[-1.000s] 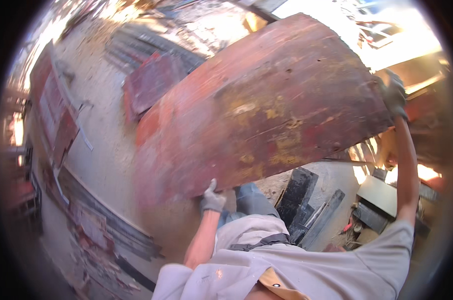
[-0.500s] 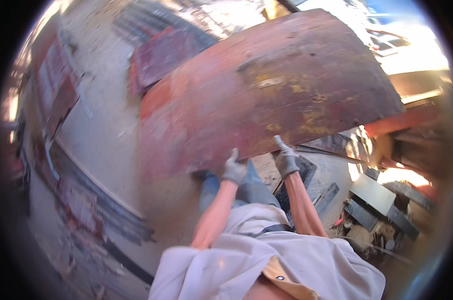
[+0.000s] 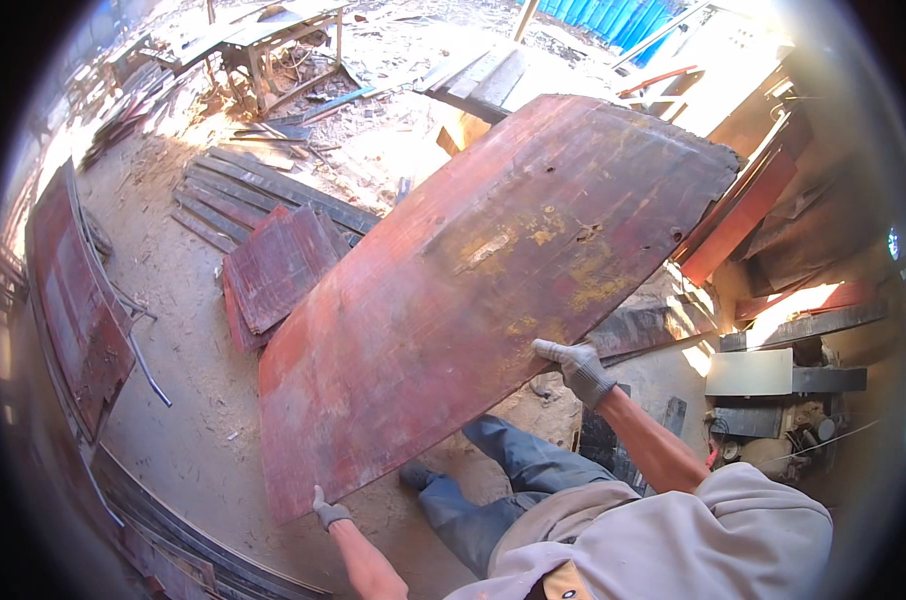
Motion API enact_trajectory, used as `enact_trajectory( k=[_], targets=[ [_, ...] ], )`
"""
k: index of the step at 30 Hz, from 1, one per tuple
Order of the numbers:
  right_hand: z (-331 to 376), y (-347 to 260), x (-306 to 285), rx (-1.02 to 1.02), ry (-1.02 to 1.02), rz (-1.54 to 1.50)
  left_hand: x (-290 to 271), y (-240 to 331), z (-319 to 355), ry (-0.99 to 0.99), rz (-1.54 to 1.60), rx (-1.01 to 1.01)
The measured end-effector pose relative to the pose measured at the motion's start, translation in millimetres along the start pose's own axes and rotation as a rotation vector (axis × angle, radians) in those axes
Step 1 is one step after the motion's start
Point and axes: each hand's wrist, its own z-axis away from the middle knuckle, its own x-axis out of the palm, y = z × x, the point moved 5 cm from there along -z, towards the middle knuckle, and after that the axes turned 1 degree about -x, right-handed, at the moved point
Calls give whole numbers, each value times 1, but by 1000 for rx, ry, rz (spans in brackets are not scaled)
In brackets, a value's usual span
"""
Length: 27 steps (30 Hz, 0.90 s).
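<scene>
Out in a dusty work yard, we are looking down at one big worn red plywood panel, and it is filling most of our view. We are seeing it tilted, its far corner riding high toward the upper right and its near corner dipping low at the lower left, clear of the sandy ground. That slant is looking like the natural way to carry a sheet this broad: two grips set well apart along the near edge, sharing the load.

Beyond it, we are spotting a smaller stack of red boards lying flat on the ground, with dark planks fanned out behind them. More red panels are leaning along the left side, likely parked there out of the walkway. A metal-framed workbench is standing at the top, and a machine with a pale plate is sitting at the right.

Now the grips. The right hand, in a grey glove, is curling over the panel's lower edge, fingers wrapped on top and clamped tight. The left hand, gloved too, is closing on the low corner from beneath, steadying that end. Between the arms we are seeing blue-trousered legs stepping under the sheet.
</scene>
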Motion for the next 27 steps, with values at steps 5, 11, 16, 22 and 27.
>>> enact_trajectory(
  k=[5, 11, 16, 22, 27],
  targets=[
    [-21, 7, -50, -277, -107, -156, 17, 8, 76, -156, 13, 144],
    [-28, 19, -177, -67, -36, -612, -21, -78, 283, -271, 210, -116],
    [89, 91, -99, 242, -130, -795, -49, -117, 377, -229, 321, -117],
    [143, 154, -105, 40, -572, -624, -64, -119, 475, -219, 232, 118],
    [137, 152, -209, -88, -731, -721, -119, -82, 592, -60, 359, 635]
  ],
)
